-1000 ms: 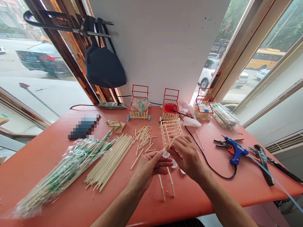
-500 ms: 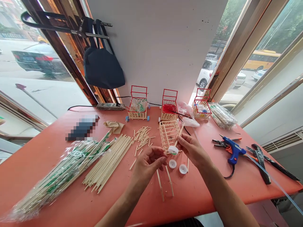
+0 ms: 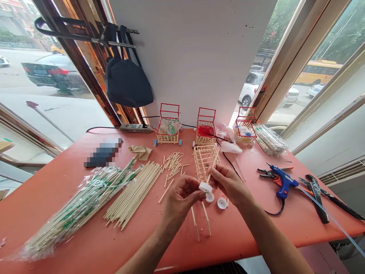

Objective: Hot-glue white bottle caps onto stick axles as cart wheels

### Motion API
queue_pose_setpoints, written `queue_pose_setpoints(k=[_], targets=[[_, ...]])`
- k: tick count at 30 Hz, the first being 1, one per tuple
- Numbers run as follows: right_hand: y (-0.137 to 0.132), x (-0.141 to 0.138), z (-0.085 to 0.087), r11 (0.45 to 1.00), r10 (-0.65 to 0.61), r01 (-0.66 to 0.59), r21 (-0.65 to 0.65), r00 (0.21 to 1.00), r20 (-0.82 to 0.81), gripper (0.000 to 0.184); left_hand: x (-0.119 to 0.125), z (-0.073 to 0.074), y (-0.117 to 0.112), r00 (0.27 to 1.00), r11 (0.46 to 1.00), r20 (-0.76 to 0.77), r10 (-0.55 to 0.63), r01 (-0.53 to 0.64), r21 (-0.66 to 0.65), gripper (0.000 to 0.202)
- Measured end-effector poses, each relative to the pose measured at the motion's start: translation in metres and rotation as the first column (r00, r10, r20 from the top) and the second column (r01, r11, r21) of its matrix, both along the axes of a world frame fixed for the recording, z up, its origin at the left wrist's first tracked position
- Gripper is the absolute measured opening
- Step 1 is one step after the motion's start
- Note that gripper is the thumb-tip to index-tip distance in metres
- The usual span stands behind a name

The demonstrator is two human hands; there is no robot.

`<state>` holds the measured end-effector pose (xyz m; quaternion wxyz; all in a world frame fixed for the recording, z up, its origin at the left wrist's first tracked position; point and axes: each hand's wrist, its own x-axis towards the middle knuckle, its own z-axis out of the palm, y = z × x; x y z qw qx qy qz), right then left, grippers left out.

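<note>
My left hand [image 3: 179,199] pinches a white bottle cap [image 3: 205,187] at its edge, just above the red table [image 3: 256,224]. My right hand [image 3: 229,184] grips a short wooden stick [image 3: 212,167] whose lower end meets that cap. Two more white caps [image 3: 210,197] [image 3: 221,203] lie on the table under my hands. Two stick pieces [image 3: 201,222] lie parallel toward the near edge. A small wooden lattice frame [image 3: 203,158] stands right behind my fingers.
Loose sticks [image 3: 134,194] and a wrapped bundle [image 3: 71,211] spread at left, cut pieces [image 3: 172,163] in the middle. Three small red-handled stick carts [image 3: 168,127] [image 3: 205,127] [image 3: 244,127] line the back. A blue glue gun [image 3: 282,182], pliers and cutters lie right.
The cap on the stick has come back toward my left hand, which now pinches it. The view has shifted slightly.
</note>
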<state>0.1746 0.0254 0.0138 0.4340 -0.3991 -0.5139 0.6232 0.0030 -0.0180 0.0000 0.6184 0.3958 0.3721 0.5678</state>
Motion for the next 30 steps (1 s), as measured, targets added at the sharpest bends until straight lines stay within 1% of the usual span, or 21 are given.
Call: queue_pose_setpoints(k=[6, 15, 19, 22, 24, 26, 28, 30], targets=[[0.000, 0.000, -0.001, 0.997, 0.014, -0.018, 0.072, 0.998, 0.055, 0.050, -0.001, -0.001, -0.003, 0.993, 0.998, -0.101, 0.054, -0.050, 0.040, 0.036], [-0.002, 0.000, 0.002, 0.994, 0.025, -0.030, 0.109, 0.999, 0.041, 0.045, -0.003, -0.011, -0.006, 0.994, 0.995, -0.086, 0.062, -0.054, 0.088, 0.030], [-0.004, -0.001, 0.005, 0.990, 0.011, -0.022, 0.142, 0.997, 0.078, 0.044, -0.004, -0.014, -0.007, 0.988, 0.991, -0.130, 0.082, -0.067, 0.112, 0.023], [-0.005, -0.001, 0.006, 0.988, 0.001, -0.020, 0.156, 0.993, 0.117, 0.045, -0.005, -0.012, -0.006, 0.979, 0.991, -0.180, 0.097, -0.078, 0.109, 0.022], [-0.003, 0.001, 0.006, 0.985, -0.013, -0.011, 0.172, 0.991, 0.136, 0.045, -0.004, -0.011, -0.005, 0.982, 0.996, -0.176, 0.065, -0.052, 0.073, 0.026], [-0.002, 0.004, 0.008, 0.977, -0.050, 0.018, 0.212, 0.988, 0.145, 0.045, -0.004, -0.010, -0.004, 0.991, 0.999, -0.135, 0.012, -0.008, 0.034, 0.037], [-0.002, 0.007, 0.010, 0.956, -0.106, 0.052, 0.287, 0.979, 0.176, 0.043, -0.004, -0.011, -0.002, 0.994, 1.000, -0.105, -0.027, 0.028, 0.008, 0.044], [-0.005, 0.008, 0.013, 0.915, -0.182, 0.074, 0.396, 0.953, 0.243, 0.038, -0.005, -0.013, -0.001, 0.993, 0.997, -0.095, -0.067, 0.065, -0.028, 0.042]])
